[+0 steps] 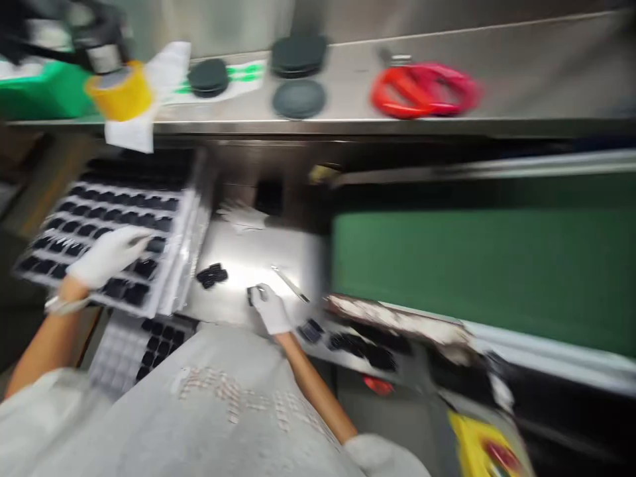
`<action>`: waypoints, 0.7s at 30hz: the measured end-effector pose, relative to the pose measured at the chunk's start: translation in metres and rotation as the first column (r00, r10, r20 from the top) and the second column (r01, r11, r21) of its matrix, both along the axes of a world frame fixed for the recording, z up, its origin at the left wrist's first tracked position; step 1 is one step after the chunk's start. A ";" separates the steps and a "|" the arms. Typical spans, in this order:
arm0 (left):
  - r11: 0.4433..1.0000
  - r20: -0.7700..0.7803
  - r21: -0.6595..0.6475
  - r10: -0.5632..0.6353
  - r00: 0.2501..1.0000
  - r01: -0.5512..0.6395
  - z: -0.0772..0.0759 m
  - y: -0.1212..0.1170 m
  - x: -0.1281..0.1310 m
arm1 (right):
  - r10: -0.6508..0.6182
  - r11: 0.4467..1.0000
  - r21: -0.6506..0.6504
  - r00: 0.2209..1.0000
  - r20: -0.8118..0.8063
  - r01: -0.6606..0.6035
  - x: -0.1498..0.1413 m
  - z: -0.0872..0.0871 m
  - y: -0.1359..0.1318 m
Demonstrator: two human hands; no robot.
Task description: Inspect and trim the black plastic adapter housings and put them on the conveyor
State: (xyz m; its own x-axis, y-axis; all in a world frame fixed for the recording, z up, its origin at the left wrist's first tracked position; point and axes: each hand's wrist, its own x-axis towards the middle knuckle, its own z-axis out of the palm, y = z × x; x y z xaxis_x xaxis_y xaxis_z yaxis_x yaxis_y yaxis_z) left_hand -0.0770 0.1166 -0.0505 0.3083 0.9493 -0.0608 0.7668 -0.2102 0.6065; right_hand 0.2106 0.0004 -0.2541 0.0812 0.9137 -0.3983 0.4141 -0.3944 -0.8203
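Observation:
My left hand (112,255), in a white glove, reaches over a clear plastic tray (166,255) with rows of small black pieces. Its thumb and fingers are curled together in a pinch at the tray's right part; blur hides what is between them. Lower and to the right, my right hand (271,310), also gloved, pinches a small black piece (250,295) just above the metal worktop (238,248). Left of that hand lies a small heap of black pieces (212,275). A slim white-and-dark tool (291,285), perhaps a knife or tweezers, lies to its right.
A white glove (242,216) lies at the worktop's back. To the right runs a green conveyor belt (477,265). More dark pieces (362,348) lie along the front edge. Overhead, a shelf (348,79) bears red-handled scissors (422,91), dark round discs (299,99) and yellow tape (119,93).

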 end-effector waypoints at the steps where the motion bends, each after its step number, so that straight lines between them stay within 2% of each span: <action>1: 0.999 -0.117 0.050 0.023 0.993 -0.018 -0.001 0.000 -0.012 | 0.050 0.999 -0.011 0.998 0.035 -0.049 0.001 -0.010 0.002; 2: 0.999 -0.234 0.024 -0.025 0.972 0.032 -0.005 0.004 -0.021 | 0.098 0.995 -0.020 0.993 0.067 -0.097 0.001 -0.018 0.003; 4: 0.998 -0.346 -0.030 -0.064 0.936 0.058 -0.017 0.017 -0.030 | 0.186 0.982 -0.029 0.975 0.118 -0.184 0.001 -0.029 0.004; 7: 0.994 -0.449 -0.068 -0.106 0.887 0.085 -0.033 0.043 -0.030 | 0.253 0.967 -0.036 0.951 0.177 -0.251 0.003 -0.034 -0.001; 9: 0.992 -0.496 -0.090 -0.126 0.859 0.094 -0.037 0.057 -0.027 | 0.265 0.964 -0.044 0.943 0.202 -0.262 0.004 -0.034 -0.004; 12: 0.982 -0.542 -0.166 -0.163 0.825 0.085 -0.036 0.071 -0.026 | 0.276 0.961 -0.059 0.937 0.216 -0.269 0.005 -0.035 -0.003; 15: 0.960 -0.531 -0.272 -0.207 0.822 0.066 -0.033 0.079 -0.024 | 0.289 0.957 -0.077 0.933 0.215 -0.279 0.006 -0.038 -0.001; 21: 0.922 -0.328 -0.385 -0.171 0.929 0.034 -0.013 0.088 -0.024 | 0.303 0.953 -0.094 0.930 0.207 -0.290 0.005 -0.043 -0.003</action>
